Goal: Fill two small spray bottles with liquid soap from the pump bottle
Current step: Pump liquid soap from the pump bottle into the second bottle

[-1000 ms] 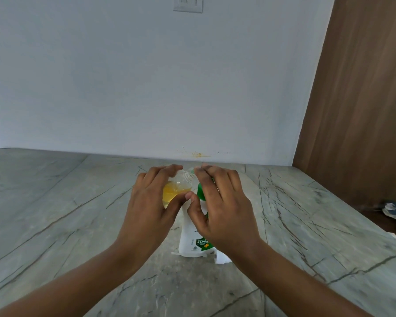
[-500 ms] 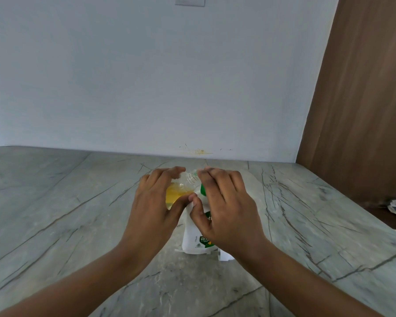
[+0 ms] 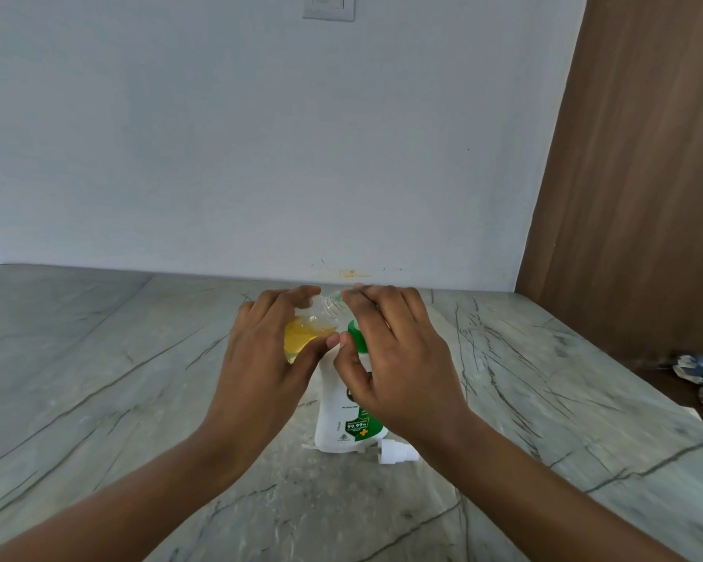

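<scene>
Nearest on the tabletop [image 3: 139, 399] lies a white spray cap [image 3: 396, 453], just beside the upright pump bottle [image 3: 341, 415], whose long axis stands vertical. Above it the left hand [image 3: 260, 358] grips the small spray bottle [image 3: 307, 334], partly filled with yellow soap, tilted with its bare threaded neck up and to the right. The right hand [image 3: 394, 358] curls over the neck and green pump top, perhaps pinching something, so the step looks like topping up, and capping should come next.
</scene>
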The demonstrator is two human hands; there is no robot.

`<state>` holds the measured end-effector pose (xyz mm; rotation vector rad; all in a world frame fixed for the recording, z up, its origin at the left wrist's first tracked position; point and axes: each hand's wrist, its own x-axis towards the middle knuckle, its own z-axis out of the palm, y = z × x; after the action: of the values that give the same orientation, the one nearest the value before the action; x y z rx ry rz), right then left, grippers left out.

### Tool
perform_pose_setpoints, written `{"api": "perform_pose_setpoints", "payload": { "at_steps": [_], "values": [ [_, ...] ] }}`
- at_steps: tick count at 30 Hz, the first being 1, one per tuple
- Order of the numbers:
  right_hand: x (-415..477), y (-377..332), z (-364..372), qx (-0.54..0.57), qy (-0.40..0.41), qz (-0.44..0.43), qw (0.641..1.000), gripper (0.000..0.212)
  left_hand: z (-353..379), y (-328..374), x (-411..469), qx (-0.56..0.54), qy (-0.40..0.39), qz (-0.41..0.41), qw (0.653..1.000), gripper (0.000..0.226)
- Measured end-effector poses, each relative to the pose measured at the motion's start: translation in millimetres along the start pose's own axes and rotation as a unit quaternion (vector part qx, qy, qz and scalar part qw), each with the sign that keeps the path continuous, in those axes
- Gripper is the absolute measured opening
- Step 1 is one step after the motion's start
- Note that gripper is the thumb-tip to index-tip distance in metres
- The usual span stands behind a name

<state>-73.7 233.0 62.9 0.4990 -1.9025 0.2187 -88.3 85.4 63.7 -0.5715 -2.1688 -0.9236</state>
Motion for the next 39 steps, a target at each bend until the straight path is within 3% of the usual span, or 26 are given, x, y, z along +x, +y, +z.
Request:
{"api": "perform_pose_setpoints", "payload": {
  "at_steps": [10, 39],
  "values": [
    [-5, -2, 6, 0.012, 0.035, 0.020, 0.999, 0.036, 1, -2, 0, -0.003, -0.003, 0.007, 1.000, 0.052],
    [-5, -1, 5, 0.010, 0.023, 0.019, 0.999, 0.036, 0, 2, -2, -0.020, -0.010, -0.019, 1.000, 0.055]
  ]
}}
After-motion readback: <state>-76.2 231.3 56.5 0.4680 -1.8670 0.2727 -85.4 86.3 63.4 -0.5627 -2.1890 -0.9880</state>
